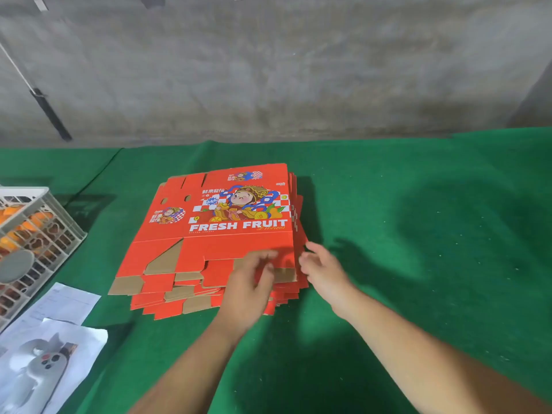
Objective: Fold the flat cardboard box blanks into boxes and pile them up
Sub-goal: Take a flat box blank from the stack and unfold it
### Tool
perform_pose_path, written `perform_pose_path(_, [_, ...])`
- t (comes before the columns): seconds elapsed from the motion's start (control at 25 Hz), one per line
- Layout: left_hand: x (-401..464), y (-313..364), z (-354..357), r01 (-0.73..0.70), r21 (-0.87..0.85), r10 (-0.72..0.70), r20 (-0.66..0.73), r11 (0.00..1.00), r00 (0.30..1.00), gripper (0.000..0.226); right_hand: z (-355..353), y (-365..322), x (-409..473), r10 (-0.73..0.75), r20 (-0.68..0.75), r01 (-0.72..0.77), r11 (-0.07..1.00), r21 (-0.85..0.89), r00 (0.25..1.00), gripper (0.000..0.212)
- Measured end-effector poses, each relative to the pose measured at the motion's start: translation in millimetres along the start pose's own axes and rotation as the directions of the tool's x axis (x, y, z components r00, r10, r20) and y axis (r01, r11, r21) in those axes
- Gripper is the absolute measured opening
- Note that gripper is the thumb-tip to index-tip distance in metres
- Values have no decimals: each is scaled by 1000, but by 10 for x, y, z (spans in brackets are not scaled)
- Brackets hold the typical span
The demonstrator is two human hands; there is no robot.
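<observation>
A stack of red "FRESH FRUIT" box blanks [215, 234] lies mid-bench on green cloth [418, 234]. The left hand [249, 286] rests on its near flaps; the right hand [324, 270] hovers beside its right edge, fingers loose.

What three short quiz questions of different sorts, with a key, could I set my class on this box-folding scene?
1. True or false: a folded box already stands on the green cloth.
2. Which hand rests on the near edge of the blanks? A. left hand B. right hand C. neither
3. Fill in: the English words printed on the top blank are "FRESH ____".

Key
1. False: only a stack of flat blanks shows.
2. A: the left hand lies on the near flaps; the right hand is at the stack's right edge, and whether it touches is unclear.
3. FRUIT
</observation>
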State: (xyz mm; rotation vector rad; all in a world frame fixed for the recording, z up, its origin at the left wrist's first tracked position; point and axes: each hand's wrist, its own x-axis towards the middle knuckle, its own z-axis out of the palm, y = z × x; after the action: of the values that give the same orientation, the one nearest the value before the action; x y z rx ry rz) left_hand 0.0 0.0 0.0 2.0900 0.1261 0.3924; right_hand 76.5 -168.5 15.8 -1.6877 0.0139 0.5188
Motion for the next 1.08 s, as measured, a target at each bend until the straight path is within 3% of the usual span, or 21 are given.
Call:
perform_pose_path(0.04, [219, -39, -21, -62, 163, 66, -23, 985, 998, 37, 117, -72, 150, -14, -46, 15, 1000, 27, 999, 38])
perform_pose_path(0.08, [373, -66, -13, -40, 414, 23, 46, 909, 999, 46, 212, -150, 198, 13, -79, -11, 1000, 14, 997, 27])
perform_pose_path(0.12, [525, -127, -3, 3, 552, -75, 108, 834, 991, 53, 304, -193, 288, 14, -100, -13, 1000, 2, 995, 17])
perform_pose_path(0.2, [656, -154, 67, 65, 639, -236, 186, 766, 954, 63, 438, -208, 423, 61, -167, -63, 998, -8, 984, 16])
perform_pose_path(0.36, [418, -204, 390, -83, 590, -100, 271, 803, 957, 71, 191, -96, 540, 190, -265, -130, 965, 229, 945, 11])
perform_pose_path(0.44, [436, -207, 380, -195, 581, -38, 364, 790, 931, 68, -123, 37, 554, 220, -250, -140, 944, 300, 943, 15])
perform_pose_path(0.52, [414, -250, 278, -258, 616, 18, 367, 744, 930, 63, -488, 174, 472, 204, -221, -121, 933, 339, 954, 19])
perform_pose_path(0.56, [390, -285, 212, -230, 649, 14, 320, 726, 947, 63, -664, 239, 407, 199, -220, -111, 927, 359, 955, 19])
perform_pose_path(0.64, [313, -360, 74, -9, 719, -108, 118, 695, 987, 71, -993, 351, 282, 205, -270, -82, 911, 405, 941, 18])
perform_pose_path(0.76, [192, -348, -31, 323, 602, -321, -115, 730, 940, 84, -1429, 438, 108, 221, -316, -55, 886, 460, 922, 25])
perform_pose_path(0.92, [261, -120, 32, 322, 329, -303, -109, 888, 947, 75, -1896, 517, -168, 208, -334, -44, 898, 438, 919, 33])
perform_pose_path(1.0, [325, 34, 76, 348, 242, -325, -128, 906, 937, 65, -2020, 550, -249, 195, -347, -40, 913, 407, 917, 36])
perform_pose_path(1.08, [326, 238, 196, 377, 265, -350, -144, 887, 926, 67, -2152, 547, -308, 178, -361, -55, 943, 328, 915, 33])
